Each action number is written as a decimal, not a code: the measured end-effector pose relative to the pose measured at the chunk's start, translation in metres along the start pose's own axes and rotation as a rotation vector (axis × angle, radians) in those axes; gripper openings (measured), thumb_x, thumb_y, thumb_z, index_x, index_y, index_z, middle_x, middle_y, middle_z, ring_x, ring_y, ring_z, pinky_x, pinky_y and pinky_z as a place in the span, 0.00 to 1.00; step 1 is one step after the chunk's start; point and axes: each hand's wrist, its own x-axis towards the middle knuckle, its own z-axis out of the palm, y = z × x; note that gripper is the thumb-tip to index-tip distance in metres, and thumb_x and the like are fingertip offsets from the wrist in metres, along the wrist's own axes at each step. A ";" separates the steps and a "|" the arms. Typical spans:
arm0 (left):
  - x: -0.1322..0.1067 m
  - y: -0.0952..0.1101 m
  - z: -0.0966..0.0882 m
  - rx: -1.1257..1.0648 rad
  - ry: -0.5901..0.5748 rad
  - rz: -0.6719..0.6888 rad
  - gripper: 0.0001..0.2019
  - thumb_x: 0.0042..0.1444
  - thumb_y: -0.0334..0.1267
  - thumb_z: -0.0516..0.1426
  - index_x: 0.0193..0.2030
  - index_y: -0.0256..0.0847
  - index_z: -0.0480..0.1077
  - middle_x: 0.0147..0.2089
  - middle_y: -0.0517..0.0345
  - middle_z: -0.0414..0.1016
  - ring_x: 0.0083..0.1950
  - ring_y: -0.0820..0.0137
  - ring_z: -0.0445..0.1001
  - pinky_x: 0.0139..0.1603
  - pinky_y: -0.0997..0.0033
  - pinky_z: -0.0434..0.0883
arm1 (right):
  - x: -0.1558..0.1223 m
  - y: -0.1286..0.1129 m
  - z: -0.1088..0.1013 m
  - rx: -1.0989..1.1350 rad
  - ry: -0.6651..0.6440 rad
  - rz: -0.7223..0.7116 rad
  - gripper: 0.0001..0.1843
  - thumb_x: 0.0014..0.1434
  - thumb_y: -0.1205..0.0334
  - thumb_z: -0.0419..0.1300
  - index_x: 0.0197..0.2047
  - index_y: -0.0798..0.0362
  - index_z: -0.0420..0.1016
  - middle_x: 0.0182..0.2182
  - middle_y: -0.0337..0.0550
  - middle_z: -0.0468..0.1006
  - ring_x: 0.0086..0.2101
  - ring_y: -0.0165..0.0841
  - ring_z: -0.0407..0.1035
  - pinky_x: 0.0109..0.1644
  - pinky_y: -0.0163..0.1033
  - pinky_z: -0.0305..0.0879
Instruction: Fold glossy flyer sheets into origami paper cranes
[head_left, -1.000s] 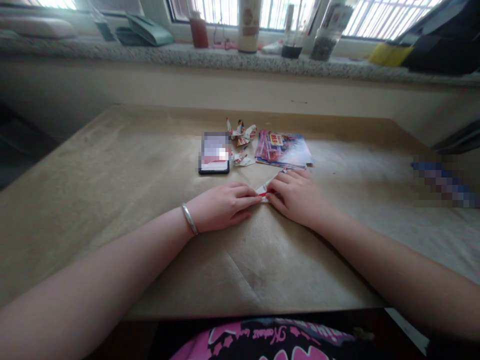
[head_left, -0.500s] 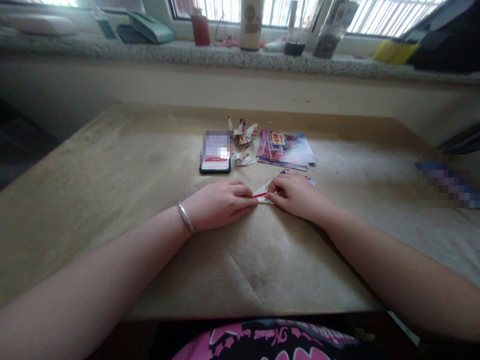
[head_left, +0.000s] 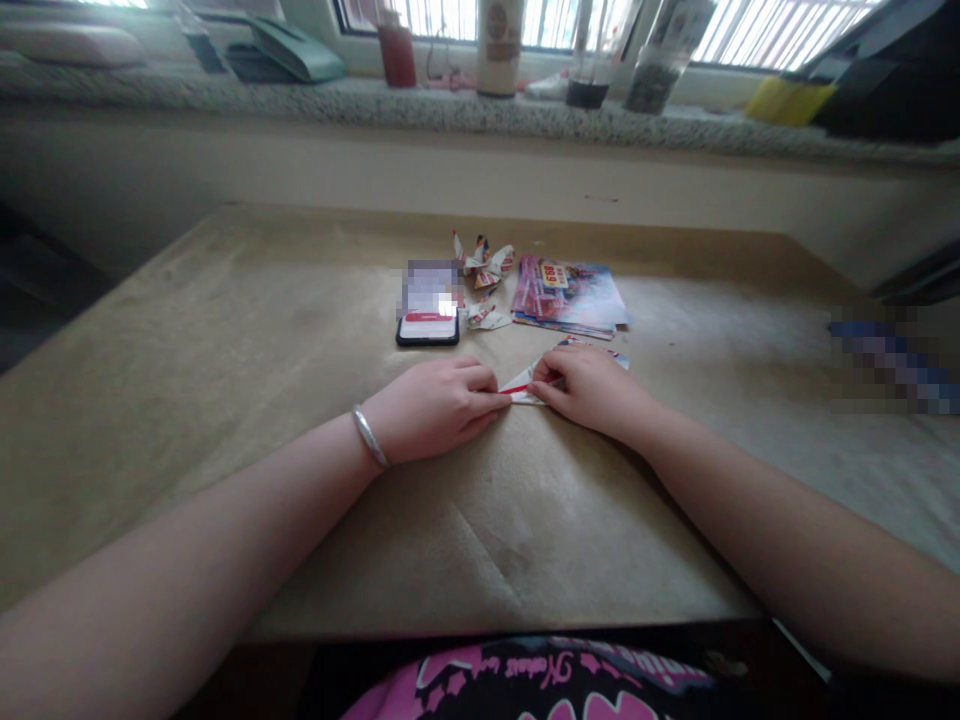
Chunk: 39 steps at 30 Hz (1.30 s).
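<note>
A small folded piece of printed paper (head_left: pixel 523 386), white with red, lies on the tan table cover (head_left: pixel 247 340) between my hands. My left hand (head_left: pixel 435 405), a silver bangle on its wrist, pinches the paper's near corner with curled fingers. My right hand (head_left: pixel 592 385) covers the paper's right part, its fingertips pressing and pinching a fold. Most of the paper is hidden under the right hand.
Behind the hands lie a black phone (head_left: pixel 429 305), several small folded paper figures (head_left: pixel 484 265) and a stack of colourful leaflets (head_left: pixel 568 296). Jars and bottles (head_left: pixel 501 45) stand on the stone window sill (head_left: pixel 375 100) beyond the table.
My right hand's fingers have drawn back slightly to the right along the fold, baring a little more of the paper. The left hand has hardly moved.
</note>
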 end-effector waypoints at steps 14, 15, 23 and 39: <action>0.000 -0.001 0.001 -0.010 0.014 0.007 0.14 0.65 0.38 0.49 0.47 0.40 0.75 0.39 0.53 0.74 0.38 0.70 0.70 0.39 0.71 0.70 | -0.002 -0.011 -0.005 -0.180 -0.020 -0.022 0.10 0.61 0.57 0.54 0.35 0.53 0.73 0.34 0.45 0.80 0.39 0.40 0.70 0.46 0.43 0.54; 0.000 -0.001 0.001 -0.001 0.013 0.015 0.15 0.65 0.38 0.48 0.47 0.40 0.75 0.39 0.53 0.75 0.38 0.70 0.70 0.39 0.71 0.69 | -0.003 -0.013 -0.006 -0.229 -0.008 -0.031 0.11 0.62 0.57 0.53 0.35 0.53 0.73 0.35 0.46 0.80 0.39 0.41 0.69 0.47 0.44 0.53; 0.002 0.000 -0.001 0.042 0.002 0.044 0.14 0.65 0.37 0.49 0.47 0.38 0.75 0.39 0.52 0.75 0.39 0.69 0.71 0.40 0.70 0.70 | -0.005 -0.025 0.000 -0.275 0.003 -0.036 0.14 0.64 0.55 0.50 0.37 0.54 0.72 0.38 0.48 0.80 0.40 0.41 0.68 0.50 0.46 0.50; -0.001 -0.003 0.001 -0.019 0.004 0.006 0.12 0.63 0.36 0.51 0.47 0.41 0.75 0.39 0.53 0.75 0.39 0.69 0.71 0.39 0.71 0.70 | 0.001 -0.018 0.002 -0.073 -0.033 0.049 0.10 0.59 0.57 0.56 0.34 0.52 0.75 0.35 0.44 0.80 0.39 0.40 0.69 0.45 0.45 0.53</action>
